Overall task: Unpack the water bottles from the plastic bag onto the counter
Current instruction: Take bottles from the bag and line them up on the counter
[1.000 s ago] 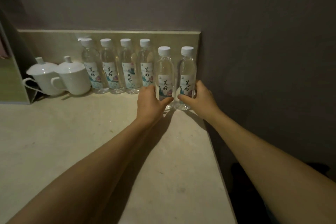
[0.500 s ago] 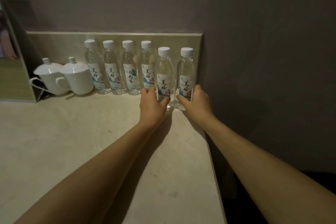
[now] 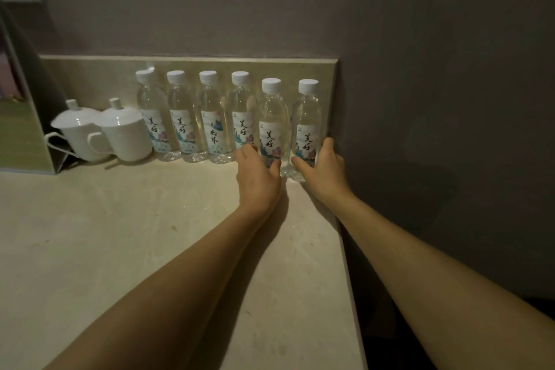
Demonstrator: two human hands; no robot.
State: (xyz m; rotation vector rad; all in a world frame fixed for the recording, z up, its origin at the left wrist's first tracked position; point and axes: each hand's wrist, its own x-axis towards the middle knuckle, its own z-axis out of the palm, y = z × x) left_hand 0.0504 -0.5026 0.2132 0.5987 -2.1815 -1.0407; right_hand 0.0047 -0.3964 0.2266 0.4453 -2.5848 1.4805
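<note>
On the counter point(image 3: 150, 249), my left hand point(image 3: 258, 180) curls around the fifth bottle point(image 3: 271, 126) and my right hand point(image 3: 322, 173) around the sixth bottle point(image 3: 307, 126); four more bottles point(image 3: 195, 123) stand leftward along the backsplash point(image 3: 90, 78).

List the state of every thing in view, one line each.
Four back water bottles: upright, capped, in a row against the backsplash.
Fifth bottle: upright, capped, gripped low by the left hand.
Sixth bottle: upright, capped, gripped low by the right hand.
Two white cups: upright, lids on, handles facing left.
Counter: bears the bottles and cups.
</note>
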